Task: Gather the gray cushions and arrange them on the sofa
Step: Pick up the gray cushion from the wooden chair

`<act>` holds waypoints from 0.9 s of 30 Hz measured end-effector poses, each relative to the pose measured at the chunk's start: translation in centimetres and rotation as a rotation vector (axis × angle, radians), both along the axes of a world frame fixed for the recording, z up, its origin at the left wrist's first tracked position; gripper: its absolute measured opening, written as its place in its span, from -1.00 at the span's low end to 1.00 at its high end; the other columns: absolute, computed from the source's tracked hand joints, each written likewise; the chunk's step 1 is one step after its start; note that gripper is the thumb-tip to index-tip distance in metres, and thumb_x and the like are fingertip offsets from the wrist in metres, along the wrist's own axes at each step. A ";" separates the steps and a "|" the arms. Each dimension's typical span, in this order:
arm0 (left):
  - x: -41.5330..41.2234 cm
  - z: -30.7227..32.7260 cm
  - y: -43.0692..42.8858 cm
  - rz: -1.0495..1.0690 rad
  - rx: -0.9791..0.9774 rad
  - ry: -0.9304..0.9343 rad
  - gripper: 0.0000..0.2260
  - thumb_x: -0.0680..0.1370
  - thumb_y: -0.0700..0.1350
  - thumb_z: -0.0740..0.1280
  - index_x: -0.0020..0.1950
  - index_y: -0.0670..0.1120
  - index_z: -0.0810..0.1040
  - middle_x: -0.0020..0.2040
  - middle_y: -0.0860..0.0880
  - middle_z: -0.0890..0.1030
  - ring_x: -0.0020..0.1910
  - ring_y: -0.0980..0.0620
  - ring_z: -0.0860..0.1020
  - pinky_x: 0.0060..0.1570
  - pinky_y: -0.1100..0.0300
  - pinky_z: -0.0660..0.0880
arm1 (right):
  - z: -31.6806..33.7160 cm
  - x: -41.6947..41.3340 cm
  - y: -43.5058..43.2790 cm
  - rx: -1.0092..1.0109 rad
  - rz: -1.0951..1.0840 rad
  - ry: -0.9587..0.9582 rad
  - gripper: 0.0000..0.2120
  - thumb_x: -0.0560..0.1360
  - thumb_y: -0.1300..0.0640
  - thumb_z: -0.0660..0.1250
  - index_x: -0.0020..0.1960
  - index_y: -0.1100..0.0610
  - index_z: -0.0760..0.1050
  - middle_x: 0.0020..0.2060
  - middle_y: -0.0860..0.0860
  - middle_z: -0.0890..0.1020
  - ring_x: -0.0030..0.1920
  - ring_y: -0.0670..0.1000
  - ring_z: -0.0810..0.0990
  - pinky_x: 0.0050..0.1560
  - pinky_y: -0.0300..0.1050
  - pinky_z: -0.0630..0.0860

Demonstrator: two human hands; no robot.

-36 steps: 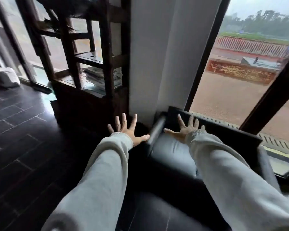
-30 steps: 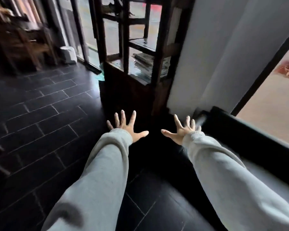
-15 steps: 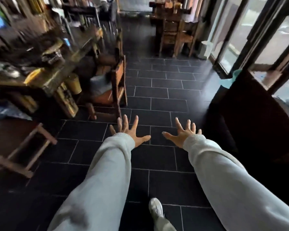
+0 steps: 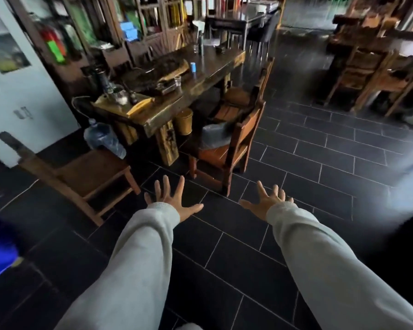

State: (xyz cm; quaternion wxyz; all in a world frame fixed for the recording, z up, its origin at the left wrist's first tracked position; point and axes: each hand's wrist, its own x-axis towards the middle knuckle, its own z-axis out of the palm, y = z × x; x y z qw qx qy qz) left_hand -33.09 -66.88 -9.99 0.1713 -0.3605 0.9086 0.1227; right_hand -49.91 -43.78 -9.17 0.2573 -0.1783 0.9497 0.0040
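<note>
Head view: two hands, left [image 4: 171, 202] and right [image 4: 267, 202], fingers spread, empty; one gray cushion [image 4: 216, 136] on chair [image 4: 234, 144].

Sleeves [image 4: 138, 253]: my soft matt grey knit cloth, ribbed cuffs.
Floor [image 4: 343, 163]: dark tiles, slight sheen, pale grout.
Table [image 4: 200, 70]: thick rough-edged wood, glossy top.
Chair [image 4: 236, 139]: brown wood, smooth.
Water jug [image 4: 105, 139]: clear plastic.
</note>
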 end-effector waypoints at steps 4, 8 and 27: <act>-2.9 -0.4 -4.1 0.049 0.042 0.006 0.02 0.36 0.61 0.11 0.60 0.25 -0.37 0.63 -0.10 -0.42 0.60 -0.19 -0.39 0.50 -0.38 -0.24 | -1.2 -4.8 -5.5 0.015 0.058 -0.013 0.01 0.38 -0.64 0.04 0.65 -0.24 -0.26 0.68 0.15 -0.15 0.66 0.22 -0.13 0.56 0.33 -0.09; -7.1 -1.8 -9.4 0.070 0.059 -0.012 0.01 0.39 0.58 0.14 0.61 0.23 -0.35 0.64 -0.11 -0.40 0.60 -0.20 -0.38 0.51 -0.38 -0.22 | -3.1 -9.3 -11.5 0.020 0.105 0.005 0.01 0.35 -0.65 0.04 0.63 -0.29 -0.29 0.68 0.15 -0.13 0.65 0.22 -0.11 0.56 0.31 -0.06; -34.4 -4.1 -34.3 -0.027 0.130 -0.019 0.00 0.43 0.54 0.17 0.63 0.20 -0.35 0.65 -0.11 -0.38 0.62 -0.19 -0.34 0.53 -0.33 -0.24 | -2.7 -33.4 -36.1 -0.014 -0.022 0.007 -0.03 0.48 -0.47 0.23 0.64 -0.27 -0.31 0.68 0.14 -0.14 0.66 0.20 -0.11 0.59 0.27 -0.10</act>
